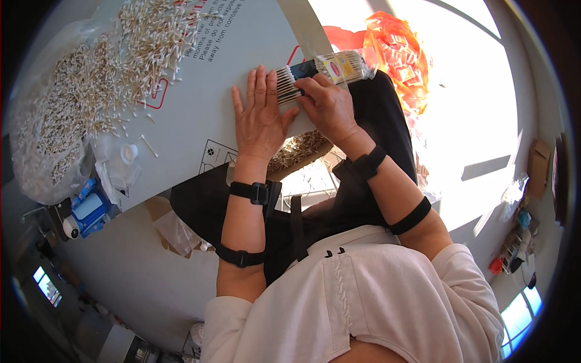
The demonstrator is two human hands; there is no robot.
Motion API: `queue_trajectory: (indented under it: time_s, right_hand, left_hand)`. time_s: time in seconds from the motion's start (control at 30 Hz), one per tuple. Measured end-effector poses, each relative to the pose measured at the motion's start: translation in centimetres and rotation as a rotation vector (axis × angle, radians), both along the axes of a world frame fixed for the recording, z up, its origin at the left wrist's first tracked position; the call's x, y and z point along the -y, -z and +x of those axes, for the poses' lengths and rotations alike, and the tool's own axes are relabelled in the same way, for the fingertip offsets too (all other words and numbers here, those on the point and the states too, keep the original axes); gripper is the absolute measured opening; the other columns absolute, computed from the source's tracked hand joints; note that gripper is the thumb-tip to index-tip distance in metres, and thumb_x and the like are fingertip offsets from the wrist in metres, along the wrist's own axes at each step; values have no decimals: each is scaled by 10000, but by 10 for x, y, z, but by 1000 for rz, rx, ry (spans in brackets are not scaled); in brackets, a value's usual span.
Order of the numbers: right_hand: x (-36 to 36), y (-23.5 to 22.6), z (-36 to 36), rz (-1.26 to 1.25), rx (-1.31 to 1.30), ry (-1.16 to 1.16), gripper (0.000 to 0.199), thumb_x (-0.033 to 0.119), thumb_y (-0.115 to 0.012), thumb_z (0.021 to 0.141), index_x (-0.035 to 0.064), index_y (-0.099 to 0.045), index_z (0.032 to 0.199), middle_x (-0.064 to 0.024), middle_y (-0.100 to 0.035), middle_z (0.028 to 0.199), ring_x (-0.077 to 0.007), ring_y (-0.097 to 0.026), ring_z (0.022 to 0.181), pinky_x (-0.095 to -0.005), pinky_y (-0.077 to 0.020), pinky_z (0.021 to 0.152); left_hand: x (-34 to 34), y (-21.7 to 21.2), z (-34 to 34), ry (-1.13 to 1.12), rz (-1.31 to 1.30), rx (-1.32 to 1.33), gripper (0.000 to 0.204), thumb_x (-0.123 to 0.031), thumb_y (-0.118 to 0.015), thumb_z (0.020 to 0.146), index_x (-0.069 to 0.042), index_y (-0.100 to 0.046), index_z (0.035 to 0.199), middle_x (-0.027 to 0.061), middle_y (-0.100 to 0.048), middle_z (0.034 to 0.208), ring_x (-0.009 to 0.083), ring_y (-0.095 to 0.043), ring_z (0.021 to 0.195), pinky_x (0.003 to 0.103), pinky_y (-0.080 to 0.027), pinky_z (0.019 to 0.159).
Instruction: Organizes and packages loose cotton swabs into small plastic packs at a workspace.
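Observation:
My left hand (260,118) lies flat on the grey printed board (203,121), fingers stretched out. Its index finger borders a neat row of cotton swabs (285,85). Over the right end of that row, my right hand (330,109) bends with thumb and index finger pinched; what is between the tips is hidden. A dark strip (304,69) runs from the row to a clear packet of cotton swabs (345,66) with a yellow label, just beyond my right knuckles. A big heap of loose cotton swabs (151,45) covers the board's far left.
A clear plastic bag (36,145) holds more swabs at the left edge. Beside it stand a blue and white bottle-like item (91,209) and a small white round piece (128,153). An orange bag of packets (399,54) lies at the right. Below the board sits a box of swabs (296,149).

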State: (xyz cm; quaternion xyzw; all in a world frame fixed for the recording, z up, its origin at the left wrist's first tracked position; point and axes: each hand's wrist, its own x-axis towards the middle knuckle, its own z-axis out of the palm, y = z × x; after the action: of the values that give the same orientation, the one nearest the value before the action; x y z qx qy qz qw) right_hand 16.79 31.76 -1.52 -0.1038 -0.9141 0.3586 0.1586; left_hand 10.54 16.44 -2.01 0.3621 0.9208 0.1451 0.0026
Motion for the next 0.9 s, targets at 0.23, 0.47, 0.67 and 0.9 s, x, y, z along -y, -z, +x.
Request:
queue_trajectory:
  time_s: [0.23,0.47,0.67,0.9]
  right_hand:
    - [2,-2,0,11,-19,13,158,147,-697,780,151,-670,936,-67,-577,806,-315,-633,688,-424,-504,594]
    - [-1,3,3,32,-67,-23,73,147,-693,786,135,-662,851,-63,-567,787,-305,-626,669,-418,-500,581]
    - [0,2,4,45,-50,-54,77,150,-688,795,127,-658,862,-70,-568,790,-312,-625,669,-426,-498,582]
    - [2,1,1,36,-41,4,73,161,-673,821,131,-659,886,-84,-563,781,-330,-619,659,-440,-491,575]
  left_hand:
    - [1,0,0,4,11,-4,818,-472,-633,868,-69,-290,1492,128,-275,1568,280,-237,1466,580,-157,1164]
    - [1,1,0,9,16,-10,817,-470,-630,870,-62,-291,1492,130,-277,1566,284,-242,1464,580,-159,1163]
    - [1,2,0,8,28,-15,820,-461,-641,865,-56,-294,1489,131,-285,1563,285,-251,1460,579,-158,1163]
    - [1,1,0,6,17,-10,827,-459,-649,859,-59,-294,1490,129,-288,1562,282,-247,1462,579,-157,1164]
